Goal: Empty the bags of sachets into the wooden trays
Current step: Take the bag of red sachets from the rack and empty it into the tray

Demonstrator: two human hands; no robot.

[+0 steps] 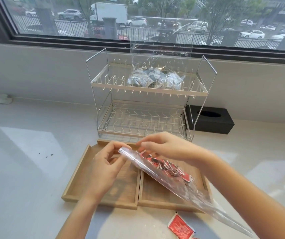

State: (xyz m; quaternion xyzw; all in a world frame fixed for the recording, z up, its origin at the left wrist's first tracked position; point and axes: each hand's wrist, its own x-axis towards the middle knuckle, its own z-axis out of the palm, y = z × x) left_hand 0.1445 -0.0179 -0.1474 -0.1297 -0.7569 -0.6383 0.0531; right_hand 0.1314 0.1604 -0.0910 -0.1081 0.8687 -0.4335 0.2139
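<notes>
Two shallow wooden trays lie side by side on the counter, the left tray [72,187] and the right tray [157,195]. Above them I hold a clear plastic bag [178,185] of red sachets, tilted, its mouth up near my fingers. My left hand [103,164] pinches the bag's mouth from the left. My right hand [162,146] grips the same edge from the right. A second clear bag [157,78] holding grey and white sachets stands on the top shelf of the wire rack [148,90].
A loose red sachet [180,227] lies on the counter in front of the right tray. A black tissue box [210,120] sits behind the rack's right leg. The window sill wall runs along the back; a small white object [1,99] sits far left.
</notes>
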